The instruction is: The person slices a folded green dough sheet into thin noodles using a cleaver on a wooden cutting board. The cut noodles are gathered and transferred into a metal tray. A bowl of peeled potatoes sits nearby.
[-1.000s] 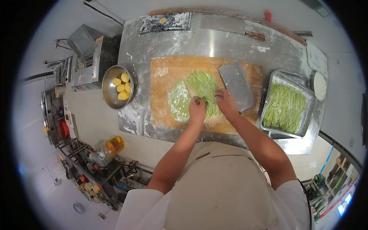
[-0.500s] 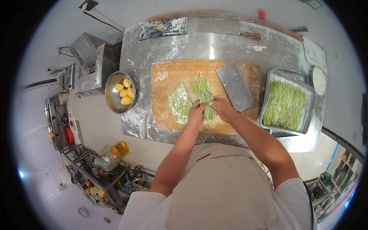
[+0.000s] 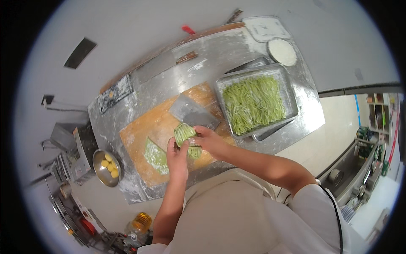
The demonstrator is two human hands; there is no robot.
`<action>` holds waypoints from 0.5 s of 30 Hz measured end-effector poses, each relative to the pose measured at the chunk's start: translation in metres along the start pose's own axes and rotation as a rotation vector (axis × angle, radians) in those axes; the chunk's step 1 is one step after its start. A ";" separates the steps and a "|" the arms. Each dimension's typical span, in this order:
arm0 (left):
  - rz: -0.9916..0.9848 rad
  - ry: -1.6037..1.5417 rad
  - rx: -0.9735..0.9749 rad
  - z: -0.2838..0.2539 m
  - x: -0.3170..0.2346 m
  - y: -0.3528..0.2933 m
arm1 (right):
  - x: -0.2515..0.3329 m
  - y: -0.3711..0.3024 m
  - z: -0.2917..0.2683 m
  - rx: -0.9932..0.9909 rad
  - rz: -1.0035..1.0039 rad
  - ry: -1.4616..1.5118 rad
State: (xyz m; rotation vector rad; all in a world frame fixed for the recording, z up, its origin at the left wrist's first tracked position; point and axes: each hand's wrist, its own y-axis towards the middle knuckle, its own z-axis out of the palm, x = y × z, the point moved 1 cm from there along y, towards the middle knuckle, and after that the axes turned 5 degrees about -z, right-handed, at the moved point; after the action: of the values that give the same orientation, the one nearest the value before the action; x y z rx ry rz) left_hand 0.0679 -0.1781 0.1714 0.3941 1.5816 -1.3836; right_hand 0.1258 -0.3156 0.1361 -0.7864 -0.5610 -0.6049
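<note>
I see a floured green dough sheet (image 3: 155, 157), apparently uncut, on the wooden board (image 3: 136, 134), then the left hand (image 3: 176, 158) and right hand (image 3: 208, 142) gripping a bundle of green strands (image 3: 184, 132) above it, then a metal tray (image 3: 289, 96) already filled with cut strands (image 3: 253, 106).

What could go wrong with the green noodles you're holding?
Some strands could slip loose: the noodle bundle is held only between the left hand and right hand, above the wooden board.

A hand might bump the flat metal blade, which lies close by on the board.

The noodles in the tray lie tightly packed, so they may stick together, though white powder could help.
</note>
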 end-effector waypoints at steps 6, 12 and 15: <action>-0.033 0.021 0.276 0.144 -0.029 0.013 | 0.114 -0.063 -0.081 -0.281 -0.203 -0.077; -0.012 0.118 0.348 0.293 0.009 0.040 | 0.171 -0.093 -0.211 -0.492 -0.331 -0.151; -0.110 0.565 0.384 0.349 0.065 0.047 | 0.139 -0.107 -0.336 -0.719 -0.324 -0.668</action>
State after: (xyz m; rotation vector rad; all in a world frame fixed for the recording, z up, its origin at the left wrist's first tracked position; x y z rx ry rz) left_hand 0.2261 -0.4964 0.1289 1.0124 1.7921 -1.7696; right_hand 0.2285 -0.6767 0.0834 -1.6220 -1.1227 -0.8597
